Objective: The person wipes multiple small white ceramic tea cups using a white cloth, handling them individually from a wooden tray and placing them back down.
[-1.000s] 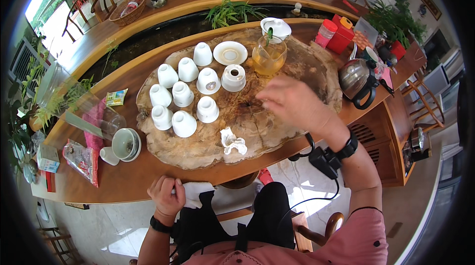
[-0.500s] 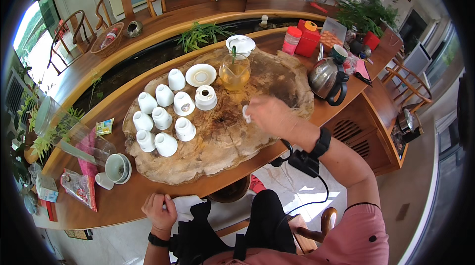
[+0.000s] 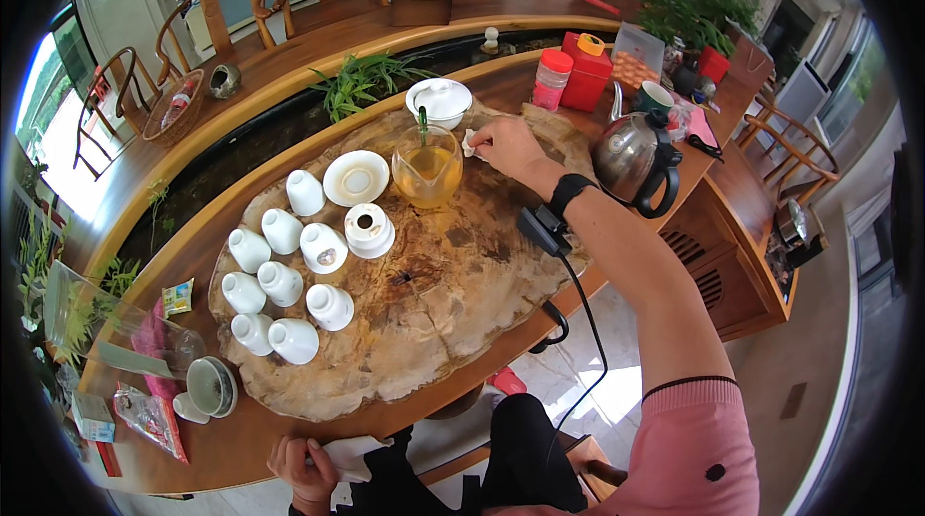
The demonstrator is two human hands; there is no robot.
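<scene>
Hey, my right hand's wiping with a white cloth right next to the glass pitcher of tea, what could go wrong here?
1. The right hand presses a small white cloth right beside the glass pitcher of amber tea; a sideways swipe could knock it and spill.
2. The forearm passes close to the steel kettle with black handle; if hot, it might burn, or get bumped.
3. The black cable dangling from the wrist could snag on the table edge.

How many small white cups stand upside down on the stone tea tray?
8 cups: one beside the saucer, two in the next row, three further left, two at the near-left edge. None seems hidden.
</scene>
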